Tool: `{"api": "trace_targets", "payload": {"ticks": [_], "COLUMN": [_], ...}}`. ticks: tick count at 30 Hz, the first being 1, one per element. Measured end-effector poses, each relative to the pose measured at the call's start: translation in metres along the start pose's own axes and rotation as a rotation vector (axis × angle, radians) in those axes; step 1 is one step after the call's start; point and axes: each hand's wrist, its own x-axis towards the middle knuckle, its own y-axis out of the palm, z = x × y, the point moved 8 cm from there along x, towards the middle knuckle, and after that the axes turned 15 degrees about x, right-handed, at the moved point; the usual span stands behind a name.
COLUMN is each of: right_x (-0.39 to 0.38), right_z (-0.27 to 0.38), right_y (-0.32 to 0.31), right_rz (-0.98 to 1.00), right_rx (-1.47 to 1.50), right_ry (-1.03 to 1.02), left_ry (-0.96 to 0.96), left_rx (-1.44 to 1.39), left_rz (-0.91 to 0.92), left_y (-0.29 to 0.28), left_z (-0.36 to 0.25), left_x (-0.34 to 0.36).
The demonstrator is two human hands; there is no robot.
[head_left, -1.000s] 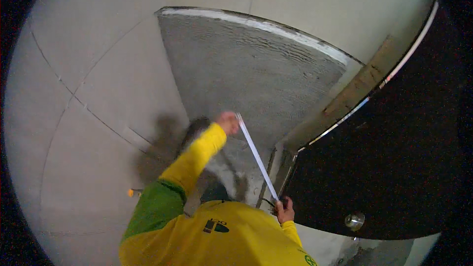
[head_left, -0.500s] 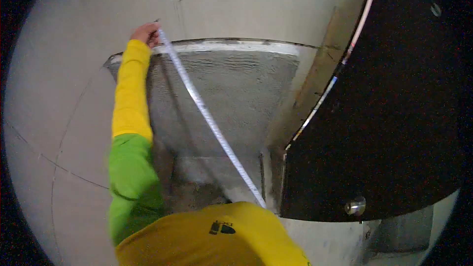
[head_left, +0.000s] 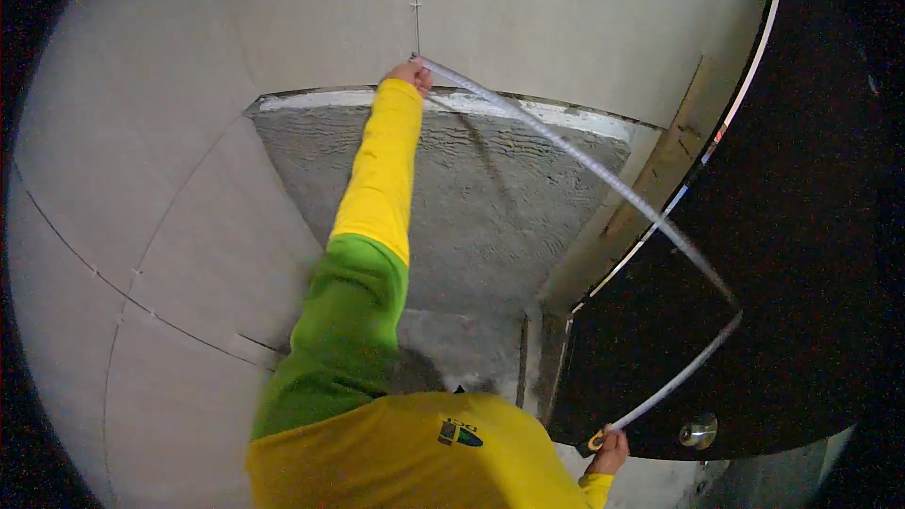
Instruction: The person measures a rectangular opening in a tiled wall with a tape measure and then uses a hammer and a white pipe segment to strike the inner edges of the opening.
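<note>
My left hand (head_left: pixel 416 77), at the end of a raised arm, pinches the hooked end of a tape measure's pale blade (head_left: pixel 586 162) by the tiled wall, just above the white strip. From there the blade runs down to the right, bends sharply in front of the dark door, and comes back toward me. My right hand (head_left: pixel 611 457), low at the right, is closed round the tape measure's yellow-and-black case (head_left: pixel 596 441). Fingers hide part of the case. A rough grey cement patch (head_left: pixel 500 198) lies below the white strip (head_left: pixel 556 115).
The dark door (head_left: pixel 754 226) with a round metal knob (head_left: pixel 698 431) stands open on the right, beside a door frame (head_left: pixel 650 179). Large pale tiles (head_left: pixel 170 179) with thin joints cover the wall at the left. Grey concrete floor (head_left: pixel 443 335) shows beyond my torso.
My left hand has shifted right in view with the tape's end. The straight blade now bows out and kinks toward the door. My right hand and the case have come into view.
</note>
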Motion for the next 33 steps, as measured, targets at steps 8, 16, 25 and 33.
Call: {"api": "trace_targets", "payload": {"ticks": [8,16,25,33], "right_x": [0.024,0.034,0.025,0.035], "right_z": [0.081,0.072,0.147,0.178], "right_y": [0.063,0.057,0.108,0.112], "right_rz": [0.054,0.123,0.206,0.237], "right_rx": [0.030,0.009,-0.277,-0.465], "right_ry": [-0.084,-0.045,-0.049,-0.087], "left_ry": [-0.039,-0.025,0.055,-0.087], "left_rx": [0.040,0.035,0.054,0.082], "left_rz": [-0.128,-0.160,-0.172,-0.103], "left_y": [0.021,0.016,-0.029,0.009], "left_z": [0.011,0.011,0.012,-0.003], "left_x": [-0.009,-0.003,0.037,-0.012]}}
